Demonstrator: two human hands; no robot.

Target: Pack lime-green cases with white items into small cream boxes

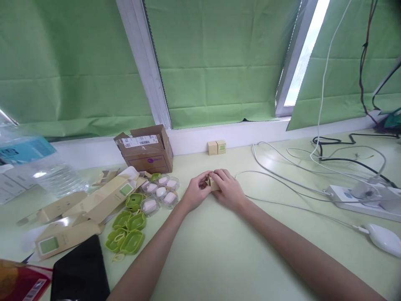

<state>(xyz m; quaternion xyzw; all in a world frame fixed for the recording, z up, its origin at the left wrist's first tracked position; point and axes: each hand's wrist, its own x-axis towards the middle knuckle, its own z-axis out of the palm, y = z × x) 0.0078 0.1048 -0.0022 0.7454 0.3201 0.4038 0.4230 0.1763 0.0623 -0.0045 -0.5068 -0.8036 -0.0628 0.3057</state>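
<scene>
My left hand (196,193) and my right hand (228,189) meet at the middle of the pale green table (219,251), both closed around a small tan cardboard box (213,182) resting on the tabletop. The right hand covers its top and right side, the left hand pinches its left end. Two finished small tan boxes (216,147) stand side by side by the window sill behind. Left of my hands lie several clear packets with white pieces (159,192) and several green cases (127,228).
An open brown shipping carton (145,150) stands at the back left. Flat tan box blanks (94,200) and a water bottle (53,175) lie left. A black phone (79,271) is near the front. White cables (282,175), a power strip (360,198) and a white adapter (384,238) occupy the right.
</scene>
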